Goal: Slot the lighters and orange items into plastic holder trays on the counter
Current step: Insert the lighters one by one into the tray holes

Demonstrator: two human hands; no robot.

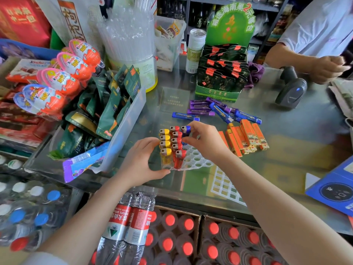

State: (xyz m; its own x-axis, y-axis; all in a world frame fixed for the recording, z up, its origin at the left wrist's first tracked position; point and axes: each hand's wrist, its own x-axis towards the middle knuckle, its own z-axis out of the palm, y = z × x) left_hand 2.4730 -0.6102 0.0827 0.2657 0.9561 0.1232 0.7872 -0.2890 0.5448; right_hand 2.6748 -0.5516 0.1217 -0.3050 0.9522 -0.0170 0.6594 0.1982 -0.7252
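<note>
While left hand (142, 159) grips the tray (193, 159) edge | right hand (202, 139) pinches blue lighter (185, 130) (upright, back row)

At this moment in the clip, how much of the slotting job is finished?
Early on. Four yellow lighters and five red lighters stand in the white perforated plastic tray, which the left hand steadies. The right hand is seating a blue lighter. Most holes are empty; the flat orange items and the blue and purple lighters lie loose on the counter.
</note>
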